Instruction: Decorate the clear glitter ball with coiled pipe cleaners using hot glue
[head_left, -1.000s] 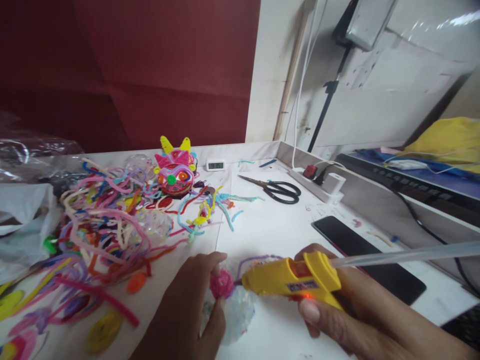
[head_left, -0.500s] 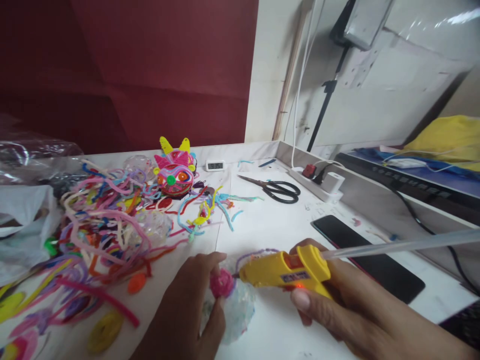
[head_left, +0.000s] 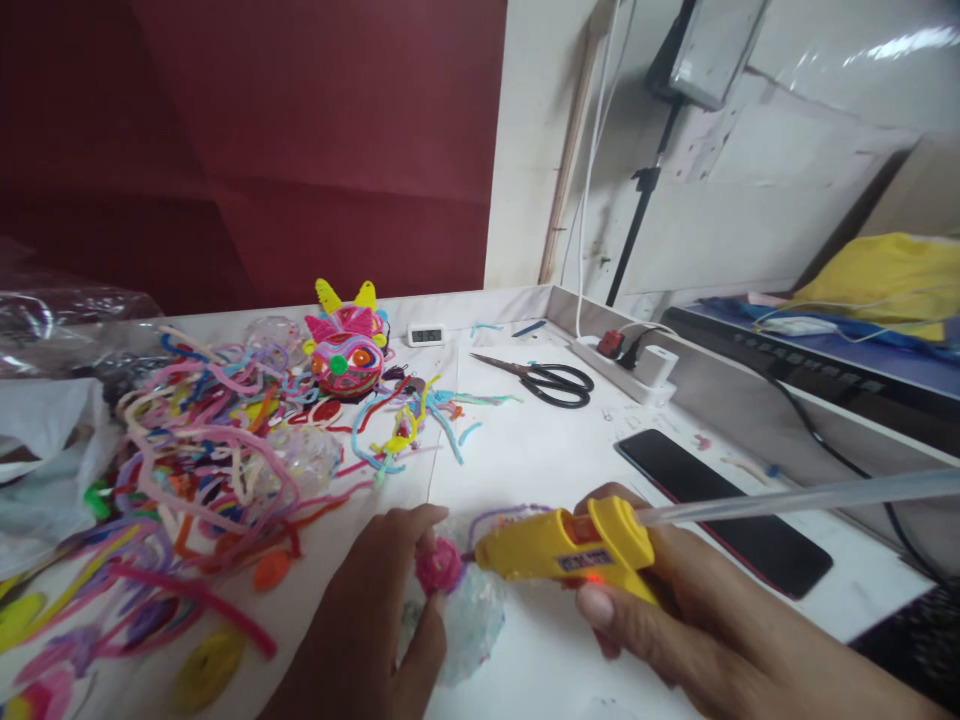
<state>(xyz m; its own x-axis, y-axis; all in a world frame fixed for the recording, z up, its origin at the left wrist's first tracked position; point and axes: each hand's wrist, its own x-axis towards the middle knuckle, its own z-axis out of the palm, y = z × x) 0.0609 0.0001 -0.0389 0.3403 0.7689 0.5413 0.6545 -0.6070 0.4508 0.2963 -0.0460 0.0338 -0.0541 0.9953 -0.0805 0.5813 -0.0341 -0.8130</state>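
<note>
Between thumb and fingers, my left hand pinches a round pink coil that looks like wound pipe cleaner. Under it lies a clear, crinkled plastic ball, partly hidden by the hand. My right hand is wrapped around a yellow hot glue gun with a red light lit. Its nozzle points left and meets the edge of the pink coil; whether glue is flowing I cannot tell. A long translucent glue stick sticks out of the gun's back. A purple pipe cleaner curves behind the nozzle.
Tangled pipe cleaners cover the table's left side, near a colourful lion-head figure. Black-handled scissors, a small digital clock, a phone and a power strip lie farther back and right.
The whole view has shifted slightly, so things appear a little farther left. Both hands keep their holds, with the nozzle still at the pink coil.
</note>
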